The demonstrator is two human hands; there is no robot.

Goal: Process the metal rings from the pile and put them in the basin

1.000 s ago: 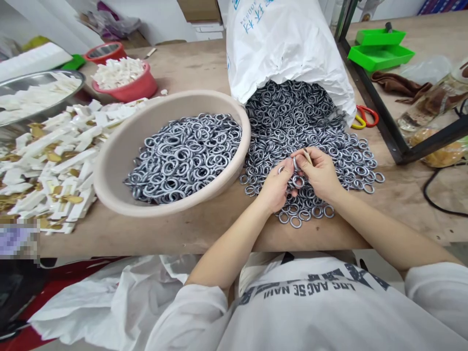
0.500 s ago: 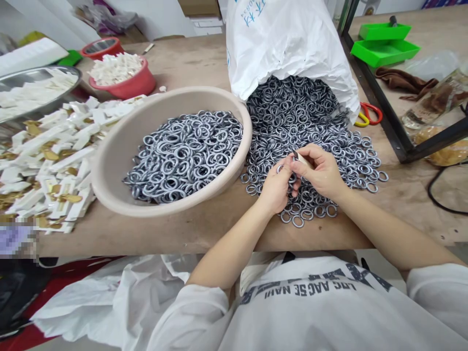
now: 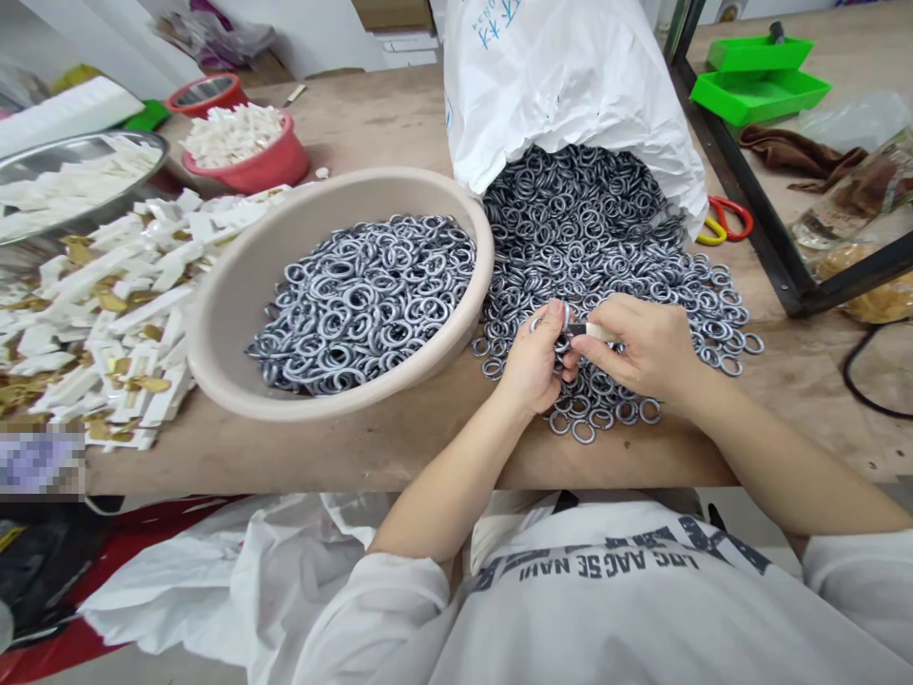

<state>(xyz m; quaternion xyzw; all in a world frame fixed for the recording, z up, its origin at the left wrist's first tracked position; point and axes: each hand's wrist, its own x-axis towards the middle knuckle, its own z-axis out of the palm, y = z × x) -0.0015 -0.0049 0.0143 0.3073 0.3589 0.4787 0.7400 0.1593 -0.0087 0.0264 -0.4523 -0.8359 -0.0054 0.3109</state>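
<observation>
Several grey rings are pinched in my left hand [image 3: 536, 360], which is closed over the front part of a loose ring pile [image 3: 606, 257]. My right hand [image 3: 638, 344] grips a small white-handled tool [image 3: 597, 332], its dark tip touching a ring at my left fingertips. The pile spills out of a white sack [image 3: 563, 81] lying on its side. To the left of my hands, a beige basin [image 3: 235, 381] holds many more grey rings.
White and gold pieces [image 3: 135, 314] are heaped at the left, by a steel bowl [image 3: 161, 152] and a red bowl [image 3: 275, 162] of white pieces. Red-yellow scissors [image 3: 734, 217], a black metal frame [image 3: 791, 276] and green trays [image 3: 770, 93] are at the right.
My right hand has shifted slightly right and turned, and the tool now lies more level, with its dark tip at the ring. The left hand stays nearly in place.
</observation>
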